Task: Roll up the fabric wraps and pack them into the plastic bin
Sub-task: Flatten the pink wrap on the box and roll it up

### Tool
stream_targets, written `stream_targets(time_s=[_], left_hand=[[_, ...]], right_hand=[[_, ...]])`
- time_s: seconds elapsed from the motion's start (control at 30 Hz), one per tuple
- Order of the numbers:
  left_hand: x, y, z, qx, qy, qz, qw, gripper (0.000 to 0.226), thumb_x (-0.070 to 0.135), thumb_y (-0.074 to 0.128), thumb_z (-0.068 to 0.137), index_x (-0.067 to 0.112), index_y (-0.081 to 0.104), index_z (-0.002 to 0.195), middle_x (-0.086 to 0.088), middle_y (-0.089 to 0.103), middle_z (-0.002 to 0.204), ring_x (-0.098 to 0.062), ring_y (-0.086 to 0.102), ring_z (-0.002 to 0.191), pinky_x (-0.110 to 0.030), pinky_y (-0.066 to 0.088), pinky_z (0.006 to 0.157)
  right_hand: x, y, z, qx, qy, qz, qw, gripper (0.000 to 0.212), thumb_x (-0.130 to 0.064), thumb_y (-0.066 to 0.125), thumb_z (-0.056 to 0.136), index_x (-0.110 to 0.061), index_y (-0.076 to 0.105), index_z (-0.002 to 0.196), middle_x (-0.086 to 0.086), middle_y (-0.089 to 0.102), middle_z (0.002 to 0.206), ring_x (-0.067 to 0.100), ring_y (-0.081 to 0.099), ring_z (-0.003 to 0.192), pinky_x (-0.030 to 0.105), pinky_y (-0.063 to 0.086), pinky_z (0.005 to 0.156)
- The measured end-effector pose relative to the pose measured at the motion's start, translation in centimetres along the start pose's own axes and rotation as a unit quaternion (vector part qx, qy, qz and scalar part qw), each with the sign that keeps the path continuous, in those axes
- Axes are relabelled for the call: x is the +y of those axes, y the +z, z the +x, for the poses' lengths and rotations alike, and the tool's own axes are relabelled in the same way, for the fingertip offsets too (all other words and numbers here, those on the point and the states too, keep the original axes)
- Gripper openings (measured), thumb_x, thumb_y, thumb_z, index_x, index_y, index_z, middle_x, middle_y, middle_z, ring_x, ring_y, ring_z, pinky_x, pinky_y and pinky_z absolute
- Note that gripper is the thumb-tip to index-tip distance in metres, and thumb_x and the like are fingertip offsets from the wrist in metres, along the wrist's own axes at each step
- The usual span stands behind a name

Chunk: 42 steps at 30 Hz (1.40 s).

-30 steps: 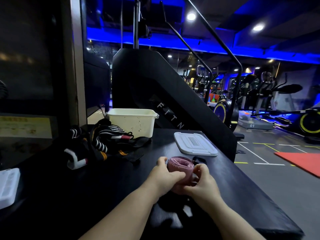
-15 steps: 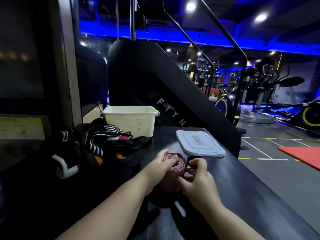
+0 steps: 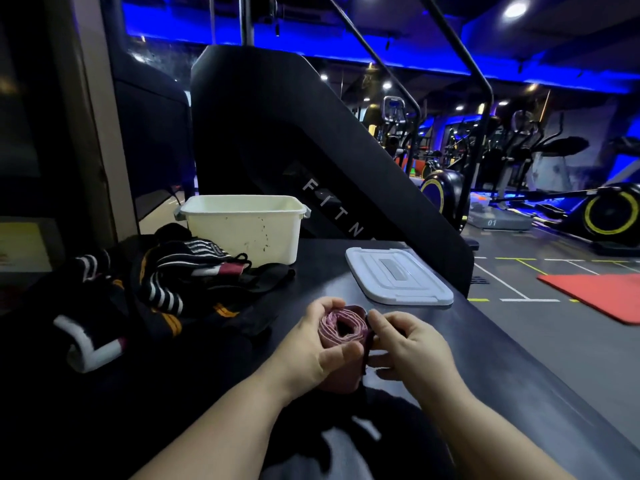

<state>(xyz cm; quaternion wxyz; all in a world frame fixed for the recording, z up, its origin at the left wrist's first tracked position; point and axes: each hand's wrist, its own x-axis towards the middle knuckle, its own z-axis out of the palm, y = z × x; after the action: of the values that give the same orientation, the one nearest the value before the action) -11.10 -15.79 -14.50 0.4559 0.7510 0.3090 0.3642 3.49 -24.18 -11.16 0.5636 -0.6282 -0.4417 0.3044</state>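
Tension matters most at this stage, I judge: the pink wrap (image 3: 341,329) is nearly a full coil, held on end between my hands over the black tabletop (image 3: 485,358), with its spiral facing up at me. My left hand (image 3: 311,344) is curled round the roll, fingers behind and thumb across the near side. My right hand (image 3: 412,344) pinches the dark end strip (image 3: 367,341) against the roll's right flank. To finish well I should draw that strip snug round the coil with the right while the left squeezes, so the layers cannot slacken or telescope, then press the end down flat. Whether it carries a fastening patch I cannot tell. The cream plastic bin (image 3: 242,230) stands open at the far side of the table, well apart from the roll, and its white lid (image 3: 398,275) lies flat to the right of it. A heap of unrolled striped wraps (image 3: 180,275) lies just beside the bin on the left, so by my reckoning most of the job remains. What the bin holds I cannot see from here.
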Motion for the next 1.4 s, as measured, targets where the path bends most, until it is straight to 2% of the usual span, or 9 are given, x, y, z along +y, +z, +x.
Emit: stream_targets(time_s=[0.3, 0.47, 0.57, 0.7, 0.77, 0.97, 1.1, 1.23, 1.4], left_hand=[[0.1, 0.3, 0.0, 0.038, -0.001, 0.012, 0.999, 0.083, 0.056, 0.082, 0.043, 0.043, 0.049, 0.118, 0.010, 0.062, 0.119, 0.003, 0.060, 0.107, -0.017, 0.045, 0.099], [0.2, 0.7, -0.1, 0.069, 0.007, 0.019, 0.997, 0.085, 0.059, 0.080, 0.037, 0.042, 0.052, 0.115, 0.010, 0.064, 0.114, 0.002, 0.061, 0.102, -0.017, 0.046, 0.095], [0.3, 0.9, -0.2, 0.080, 0.000, 0.025, 0.996, 0.083, 0.059, 0.080, 0.037, 0.045, 0.051, 0.113, 0.009, 0.064, 0.113, 0.001, 0.061, 0.102, -0.016, 0.046, 0.094], [0.4, 0.8, -0.3, 0.089, -0.010, 0.025, 0.996, 0.090, 0.060, 0.080, 0.037, 0.048, 0.041, 0.117, 0.014, 0.060, 0.115, 0.005, 0.057, 0.104, -0.007, 0.042, 0.087], [0.3, 0.7, -0.4, 0.086, -0.018, 0.023, 0.996, 0.097, 0.057, 0.083, 0.040, 0.046, 0.034, 0.123, 0.015, 0.057, 0.116, 0.006, 0.054, 0.106, -0.003, 0.039, 0.085], [0.3, 1.0, -0.7, 0.078, -0.023, 0.014, 0.997, 0.100, 0.063, 0.078, 0.034, 0.030, 0.042, 0.121, 0.013, 0.063, 0.110, 0.010, 0.059, 0.096, -0.010, 0.045, 0.087], [0.3, 1.1, -0.7, 0.067, -0.025, 0.006, 0.997, 0.097, 0.063, 0.079, 0.035, 0.028, 0.043, 0.118, 0.010, 0.065, 0.110, 0.002, 0.062, 0.101, -0.019, 0.048, 0.092], [0.5, 1.1, -0.8, 0.059, -0.028, 0.012, 0.998, 0.096, 0.069, 0.073, 0.039, 0.029, 0.038, 0.119, 0.011, 0.063, 0.113, 0.007, 0.059, 0.101, -0.009, 0.044, 0.085], [0.6, 0.3, -1.0, -0.042, -0.066, -0.026, 0.997, 0.117, 0.058, 0.075, 0.050, 0.042, 0.010, 0.147, 0.009, 0.046, 0.139, 0.003, 0.048, 0.122, -0.011, 0.038, 0.097]], right_hand=[[2.2, 0.4, 0.8, 0.031, -0.031, 0.041, 0.998, 0.019, -0.007, 0.065, 0.084, -0.002, 0.065, 0.066, 0.024, 0.067, 0.074, 0.022, 0.063, 0.067, 0.032, 0.054, 0.061], [2.8, 0.1, 0.6, 0.012, -0.043, 0.072, 0.996, 0.020, 0.004, 0.060, 0.085, -0.003, 0.067, 0.068, 0.011, 0.071, 0.076, 0.020, 0.064, 0.071, 0.036, 0.059, 0.065], [2.9, -0.3, 0.5, -0.004, -0.063, 0.044, 0.997, 0.010, -0.008, 0.067, 0.077, -0.003, 0.068, 0.069, 0.014, 0.070, 0.079, 0.017, 0.062, 0.072, 0.036, 0.056, 0.069], [2.8, -1.1, 0.4, -0.028, -0.064, 0.043, 0.997, 0.039, -0.038, 0.071, 0.075, 0.000, 0.068, 0.069, 0.005, 0.065, 0.066, 0.012, 0.054, 0.064, 0.026, 0.044, 0.063], [2.9, -1.2, 0.4, -0.026, -0.053, 0.051, 0.997, 0.037, -0.033, 0.068, 0.088, -0.003, 0.070, 0.067, 0.005, 0.066, 0.064, 0.013, 0.054, 0.062, 0.025, 0.043, 0.061], [3.2, -0.7, 0.3, -0.046, -0.027, 0.107, 0.993, 0.026, -0.027, 0.078, 0.077, -0.012, 0.063, 0.062, 0.012, 0.057, 0.062, 0.022, 0.050, 0.062, 0.035, 0.042, 0.060], [3.4, -0.3, 0.4, -0.063, -0.017, 0.152, 0.986, 0.010, -0.017, 0.073, 0.084, -0.017, 0.067, 0.075, 0.009, 0.066, 0.075, 0.022, 0.057, 0.070, 0.035, 0.044, 0.065], [3.4, -0.4, 0.1, -0.078, -0.017, 0.159, 0.984, 0.005, -0.023, 0.071, 0.087, -0.025, 0.069, 0.082, 0.004, 0.068, 0.083, 0.019, 0.058, 0.073, 0.038, 0.044, 0.069], [3.1, -0.8, -0.2, -0.105, -0.044, 0.134, 0.984, 0.037, -0.038, 0.082, 0.072, -0.019, 0.068, 0.099, 0.002, 0.073, 0.093, 0.013, 0.064, 0.078, 0.029, 0.048, 0.072]])
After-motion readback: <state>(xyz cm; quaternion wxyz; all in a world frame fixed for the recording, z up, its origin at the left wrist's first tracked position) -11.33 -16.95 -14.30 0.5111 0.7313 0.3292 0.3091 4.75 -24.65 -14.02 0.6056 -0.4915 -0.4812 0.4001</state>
